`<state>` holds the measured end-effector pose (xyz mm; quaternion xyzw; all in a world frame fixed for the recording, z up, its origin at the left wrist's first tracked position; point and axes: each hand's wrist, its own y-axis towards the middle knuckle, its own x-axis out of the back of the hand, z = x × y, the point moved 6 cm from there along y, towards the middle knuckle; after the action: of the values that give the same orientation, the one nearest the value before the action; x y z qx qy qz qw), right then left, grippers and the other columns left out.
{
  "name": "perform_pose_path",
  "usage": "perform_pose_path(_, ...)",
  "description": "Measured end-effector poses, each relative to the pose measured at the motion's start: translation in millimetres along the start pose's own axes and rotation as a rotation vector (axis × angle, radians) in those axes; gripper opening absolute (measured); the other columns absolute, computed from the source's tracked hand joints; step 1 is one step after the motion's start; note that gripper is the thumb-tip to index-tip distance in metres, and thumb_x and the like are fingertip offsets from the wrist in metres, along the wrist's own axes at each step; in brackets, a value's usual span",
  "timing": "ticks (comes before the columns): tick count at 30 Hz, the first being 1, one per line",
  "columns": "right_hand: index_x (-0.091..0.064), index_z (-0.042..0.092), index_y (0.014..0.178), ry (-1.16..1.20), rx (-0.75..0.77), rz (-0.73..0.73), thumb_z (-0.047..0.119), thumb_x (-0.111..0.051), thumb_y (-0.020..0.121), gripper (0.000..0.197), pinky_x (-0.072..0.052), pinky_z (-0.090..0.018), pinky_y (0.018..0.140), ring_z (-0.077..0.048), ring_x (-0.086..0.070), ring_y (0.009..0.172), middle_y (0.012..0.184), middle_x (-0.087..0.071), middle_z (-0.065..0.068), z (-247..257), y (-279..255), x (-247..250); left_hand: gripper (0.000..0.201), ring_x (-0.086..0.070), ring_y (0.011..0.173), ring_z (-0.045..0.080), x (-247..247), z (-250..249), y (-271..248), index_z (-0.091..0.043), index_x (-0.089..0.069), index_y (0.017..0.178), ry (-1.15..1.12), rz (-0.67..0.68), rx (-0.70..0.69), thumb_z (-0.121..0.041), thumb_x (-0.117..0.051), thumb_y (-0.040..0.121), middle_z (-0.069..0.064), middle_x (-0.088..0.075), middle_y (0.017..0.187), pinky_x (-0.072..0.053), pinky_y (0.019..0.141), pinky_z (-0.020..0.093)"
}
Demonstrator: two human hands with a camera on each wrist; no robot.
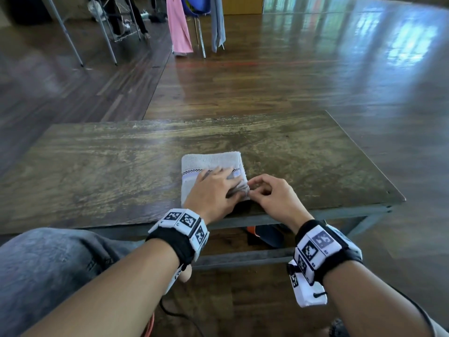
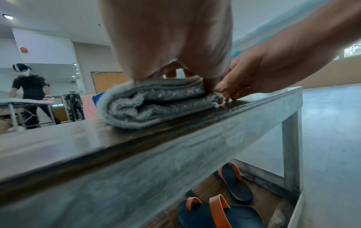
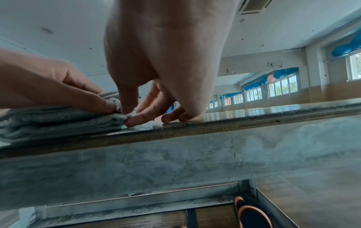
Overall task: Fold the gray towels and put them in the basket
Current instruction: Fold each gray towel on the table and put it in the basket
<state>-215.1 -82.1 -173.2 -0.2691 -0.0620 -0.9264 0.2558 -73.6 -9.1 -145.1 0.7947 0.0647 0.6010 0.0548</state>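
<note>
A folded gray towel lies on the wooden table, close to its near edge. My left hand rests flat on top of it, fingers stretched out and pressing the layers down. To its right, my right hand pinches the towel's near right corner between thumb and forefinger; its other fingers touch the tabletop. In the left wrist view the stacked layers show from the side. No basket is in view.
A pair of dark sandals with orange straps sits on the floor under the table. A pink cloth and a gray cloth hang over a chair far behind. Another person stands at a table in the background.
</note>
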Motion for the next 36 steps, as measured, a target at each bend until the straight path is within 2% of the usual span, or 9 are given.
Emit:
perform_pose_path(5,-0.069,0.038,0.111,0.024,-0.005,-0.003,0.031,-0.069,0.093,0.020,-0.041,-0.056,0.107,-0.029,-0.058,0.112,0.072,-0.073,0.010,1,-5,-4,0.032,-0.045,0.135,0.026,4,6,-2,-0.016,-0.069,0.124,-0.218,0.084,0.000,-0.030,-0.050,0.103,0.007,-0.060,0.138,-0.021,0.117,0.039)
perform_pose_path(8,-0.072,0.040,0.107,0.009,0.004,-0.027,0.041,-0.066,0.094,0.014,-0.042,-0.056,0.106,-0.027,-0.058,0.108,0.073,-0.072,0.011,0,-5,-6,0.035,-0.056,0.076,0.021,13,2,1,-0.002,-0.066,0.075,-0.395,-0.023,0.059,-0.020,-0.052,0.102,0.007,-0.060,0.073,-0.045,0.084,0.040)
perform_pose_path(13,-0.073,0.040,0.108,-0.034,-0.030,-0.014,0.048,-0.065,0.093,0.019,-0.040,-0.049,0.111,-0.023,-0.052,0.125,0.092,-0.072,0.016,-4,-1,-7,0.046,-0.035,0.049,0.010,20,-8,4,-0.001,-0.047,0.063,-0.511,-0.171,0.107,-0.024,-0.054,0.102,0.000,-0.041,0.052,-0.032,0.052,0.026)
perform_pose_path(20,-0.067,0.035,0.117,0.100,-0.078,-0.030,0.040,-0.052,0.101,0.023,-0.038,-0.056,0.109,-0.031,-0.056,0.119,0.090,-0.074,0.005,-4,2,-5,0.037,-0.057,0.077,0.022,9,-6,2,-0.005,-0.061,0.068,-0.467,-0.078,0.080,-0.023,-0.056,0.100,0.010,-0.061,0.071,-0.047,0.086,0.039)
perform_pose_path(25,-0.070,0.040,0.112,0.056,-0.028,-0.062,0.043,-0.058,0.099,0.018,-0.042,-0.053,0.104,-0.033,-0.057,0.110,0.074,-0.069,0.009,0,-3,-6,0.030,-0.061,0.116,0.015,7,-2,1,-0.007,-0.078,0.101,-0.551,-0.068,0.130,-0.027,-0.056,0.100,0.007,-0.073,0.111,-0.031,0.116,0.019)
perform_pose_path(28,-0.074,0.036,0.099,0.045,-0.037,-0.059,0.046,-0.057,0.099,0.020,-0.042,-0.056,0.106,-0.031,-0.056,0.108,0.077,-0.068,0.009,2,-5,-5,0.044,-0.059,0.076,0.008,9,5,3,0.004,-0.072,0.084,-0.642,-0.105,0.193,-0.033,-0.054,0.101,-0.002,-0.064,0.075,-0.053,0.083,0.033)
perform_pose_path(30,-0.075,0.034,0.096,0.050,-0.040,-0.044,0.046,-0.056,0.099,0.023,-0.040,-0.056,0.105,-0.032,-0.055,0.108,0.076,-0.066,0.008,2,-5,-4,0.049,-0.040,0.050,0.008,17,5,3,0.000,-0.063,0.066,-0.658,-0.201,0.194,-0.035,-0.054,0.100,-0.005,-0.044,0.053,-0.038,0.054,0.028)
perform_pose_path(32,-0.076,0.032,0.094,0.047,-0.029,-0.009,0.047,-0.058,0.098,0.023,-0.042,-0.054,0.101,-0.029,-0.052,0.103,0.071,-0.065,0.010,3,-6,-4,0.044,-0.039,0.047,0.005,20,-2,4,-0.022,-0.059,0.058,-0.633,-0.217,0.142,-0.033,-0.055,0.100,-0.011,-0.042,0.048,-0.034,0.053,0.022)
perform_pose_path(36,-0.068,0.013,0.070,0.079,-0.065,0.042,0.043,-0.054,0.100,0.044,-0.038,-0.038,0.084,-0.024,-0.049,0.091,0.064,-0.063,0.005,2,-9,-3,0.035,-0.068,0.089,0.021,5,-18,8,-0.007,-0.073,0.085,-0.501,-0.058,0.010,-0.028,-0.051,0.103,0.010,-0.073,0.084,-0.040,0.111,0.029)
